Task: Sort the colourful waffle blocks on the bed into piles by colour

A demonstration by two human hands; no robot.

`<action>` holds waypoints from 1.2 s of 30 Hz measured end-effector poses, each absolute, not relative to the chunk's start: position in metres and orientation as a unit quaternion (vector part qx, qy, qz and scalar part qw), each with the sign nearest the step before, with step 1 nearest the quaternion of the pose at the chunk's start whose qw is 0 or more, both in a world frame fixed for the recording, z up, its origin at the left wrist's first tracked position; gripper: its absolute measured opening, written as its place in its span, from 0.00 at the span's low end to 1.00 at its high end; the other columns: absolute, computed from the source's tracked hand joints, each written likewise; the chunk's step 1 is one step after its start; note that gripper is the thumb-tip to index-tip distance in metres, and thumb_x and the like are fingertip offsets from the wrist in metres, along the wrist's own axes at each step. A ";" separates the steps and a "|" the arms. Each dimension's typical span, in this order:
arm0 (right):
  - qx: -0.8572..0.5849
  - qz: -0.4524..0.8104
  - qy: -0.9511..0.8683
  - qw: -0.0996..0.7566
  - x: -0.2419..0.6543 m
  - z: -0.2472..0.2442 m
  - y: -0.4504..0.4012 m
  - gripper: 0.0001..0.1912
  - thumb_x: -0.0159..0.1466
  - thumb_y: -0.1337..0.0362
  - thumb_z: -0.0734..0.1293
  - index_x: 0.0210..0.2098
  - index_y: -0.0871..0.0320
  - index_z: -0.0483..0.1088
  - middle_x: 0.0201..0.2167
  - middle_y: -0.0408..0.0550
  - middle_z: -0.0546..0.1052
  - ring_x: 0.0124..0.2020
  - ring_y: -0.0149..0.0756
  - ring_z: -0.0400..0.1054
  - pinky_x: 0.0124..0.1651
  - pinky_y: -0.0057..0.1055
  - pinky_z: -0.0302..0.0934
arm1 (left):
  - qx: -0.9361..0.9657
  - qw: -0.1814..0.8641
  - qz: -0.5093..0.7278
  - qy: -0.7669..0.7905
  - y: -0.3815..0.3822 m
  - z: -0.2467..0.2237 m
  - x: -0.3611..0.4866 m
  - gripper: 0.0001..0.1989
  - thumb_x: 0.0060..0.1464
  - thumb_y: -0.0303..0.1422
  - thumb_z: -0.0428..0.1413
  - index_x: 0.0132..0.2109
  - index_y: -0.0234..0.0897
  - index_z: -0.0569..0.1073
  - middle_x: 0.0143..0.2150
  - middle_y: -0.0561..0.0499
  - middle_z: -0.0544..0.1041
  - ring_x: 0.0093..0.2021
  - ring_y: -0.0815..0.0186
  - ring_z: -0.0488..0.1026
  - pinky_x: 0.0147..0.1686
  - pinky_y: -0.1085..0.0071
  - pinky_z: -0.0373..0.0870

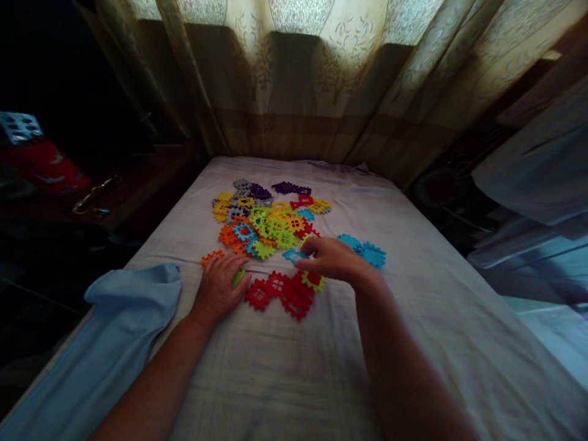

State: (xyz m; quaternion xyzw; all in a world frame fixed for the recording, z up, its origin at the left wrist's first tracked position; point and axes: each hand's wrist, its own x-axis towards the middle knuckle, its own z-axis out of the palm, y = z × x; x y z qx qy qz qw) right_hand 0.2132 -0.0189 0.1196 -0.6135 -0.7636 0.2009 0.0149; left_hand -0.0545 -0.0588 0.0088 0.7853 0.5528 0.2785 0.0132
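My left hand (220, 286) rests low over the sheet, its fingers curved around a lime green notched tile (238, 277) that shows between thumb and forefinger. Beside its fingertips lies an orange tile (212, 257). My right hand (331, 260) reaches in from the right, thumb and fingers closed at the edge of a light blue window-frame tile (293, 255). Several red interlocking tiles (294, 297) lie between the hands, with a lime green one (313, 281) against them. Right of my right hand is a group of blue tiles (371, 254).
Beyond the hands spreads a mixed pile of yellow (221, 208), green, orange and grey tiles, with purple tiles (290, 188) at the back. Light blue cloth (138, 300) lies on the left of the bed sheet (257, 380). Curtains (294, 92) hang behind.
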 end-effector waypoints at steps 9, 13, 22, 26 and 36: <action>-0.805 0.097 -0.585 0.026 0.296 0.106 -0.001 0.23 0.64 0.53 0.66 0.54 0.59 0.74 0.53 0.61 0.77 0.54 0.55 0.71 0.50 0.43 0.64 | 0.790 -0.005 0.279 0.546 -0.056 0.006 -0.057 0.20 0.60 0.42 0.51 0.55 0.42 0.74 0.57 0.44 0.77 0.58 0.53 0.71 0.61 0.49 0.62; -0.811 0.074 -0.580 0.027 0.297 0.106 -0.002 0.22 0.63 0.52 0.67 0.52 0.57 0.75 0.54 0.62 0.76 0.55 0.59 0.69 0.51 0.48 0.63 | 0.792 -0.008 0.275 0.545 -0.056 0.005 -0.057 0.20 0.60 0.42 0.51 0.55 0.43 0.74 0.58 0.44 0.76 0.60 0.52 0.70 0.62 0.49 0.61; -0.560 0.054 -0.817 0.125 0.188 0.088 -0.006 0.20 0.69 0.65 0.58 0.58 0.53 0.71 0.61 0.52 0.72 0.62 0.43 0.62 0.64 0.41 0.55 | 0.786 -0.001 0.268 0.558 -0.057 0.006 -0.055 0.20 0.61 0.42 0.50 0.55 0.41 0.75 0.58 0.44 0.76 0.61 0.52 0.69 0.64 0.46 0.58; -0.523 0.040 -0.847 0.094 0.146 0.063 -0.010 0.26 0.70 0.67 0.56 0.66 0.46 0.62 0.71 0.50 0.58 0.71 0.46 0.48 0.67 0.48 0.47 | 0.788 0.005 0.262 0.557 -0.057 0.007 -0.055 0.19 0.61 0.42 0.50 0.54 0.40 0.76 0.58 0.43 0.77 0.61 0.51 0.69 0.63 0.46 0.60; -0.534 0.046 -0.842 0.064 0.143 0.075 -0.018 0.16 0.68 0.69 0.59 0.47 0.54 0.78 0.65 0.53 0.67 0.71 0.48 0.48 0.67 0.50 0.46 | 0.778 0.015 0.280 0.562 -0.056 0.004 -0.053 0.18 0.61 0.40 0.51 0.54 0.39 0.75 0.57 0.43 0.77 0.60 0.53 0.70 0.63 0.49 0.60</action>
